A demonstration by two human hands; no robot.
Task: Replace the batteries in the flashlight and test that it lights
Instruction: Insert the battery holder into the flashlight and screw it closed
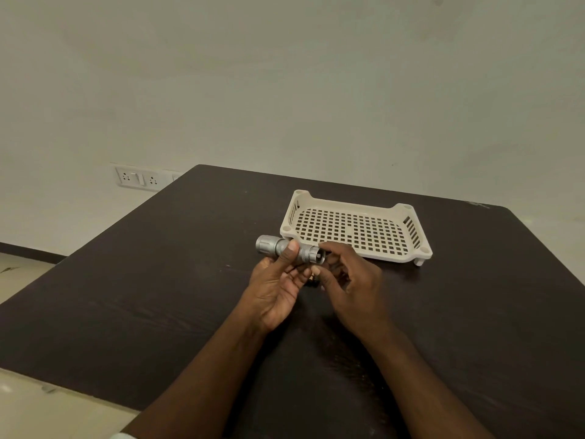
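So the person's left hand is gripping a silver metal flashlight around the middle of its barrel, thumb lying over the top and fingers wrapping underneath. The flashlight is hovering above the dark table, lying roughly sideways with its wider head pointing left and its open tail end facing right, and you can see right into the dark hollow of the tube. It's sitting just in front of the near left corner of a cream perforated plastic tray that's standing on little legs further back on the table.

The right hand is curling in at that open tail end, fingertips touching or nearly touching the rim, fingers loosely bent. I honestly can't tell if it's pinching anything. There's a small dark and brassy bit peeking out between the two hands down near the table, but it's too hidden to say what it is.

Behind the table's left corner, a white wall socket panel is showing low on the pale wall.
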